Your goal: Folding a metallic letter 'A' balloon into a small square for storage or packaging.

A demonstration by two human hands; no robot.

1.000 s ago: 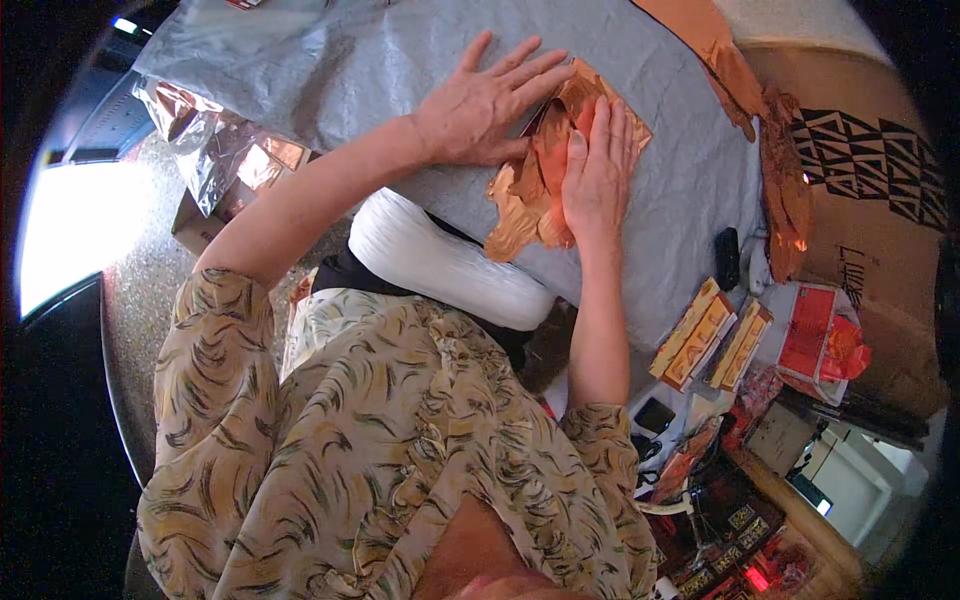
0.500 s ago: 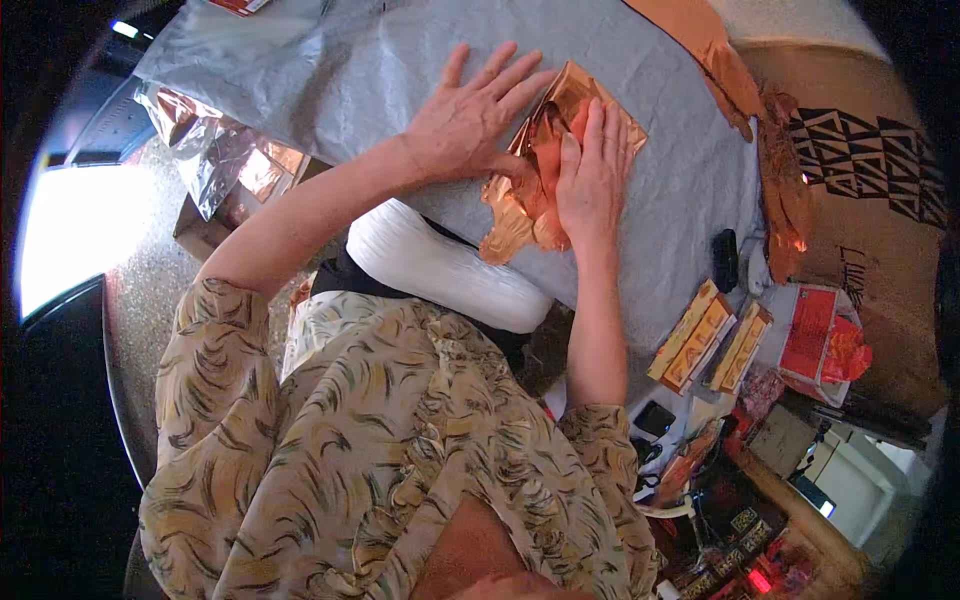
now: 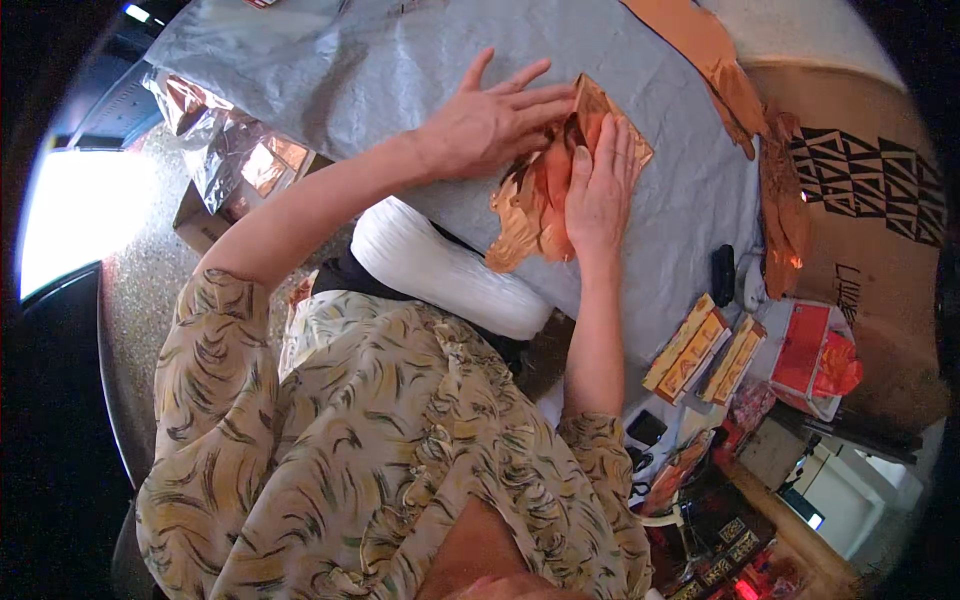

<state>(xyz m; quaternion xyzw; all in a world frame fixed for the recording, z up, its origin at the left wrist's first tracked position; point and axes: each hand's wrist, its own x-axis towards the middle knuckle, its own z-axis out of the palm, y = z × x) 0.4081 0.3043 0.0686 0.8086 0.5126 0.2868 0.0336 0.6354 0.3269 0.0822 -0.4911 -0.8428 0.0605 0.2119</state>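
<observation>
While both your palms lie flat and open, your left hand (image 3: 490, 125) and right hand (image 3: 598, 185) press the crumpled copper-orange foil sheet (image 3: 540, 205) onto the grey cloth-covered table (image 3: 330, 70), near its front edge. Foil this thin could tear or crease if your 2 hands slide apart. Its loose lower corner overhangs the white padded roll (image 3: 445, 270) and may snag.

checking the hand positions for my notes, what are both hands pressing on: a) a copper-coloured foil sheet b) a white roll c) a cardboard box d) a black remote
a: the left hand and right hand both lie flat on the crinkled copper-coloured foil sheet, which rests on the grey cloth.
</observation>
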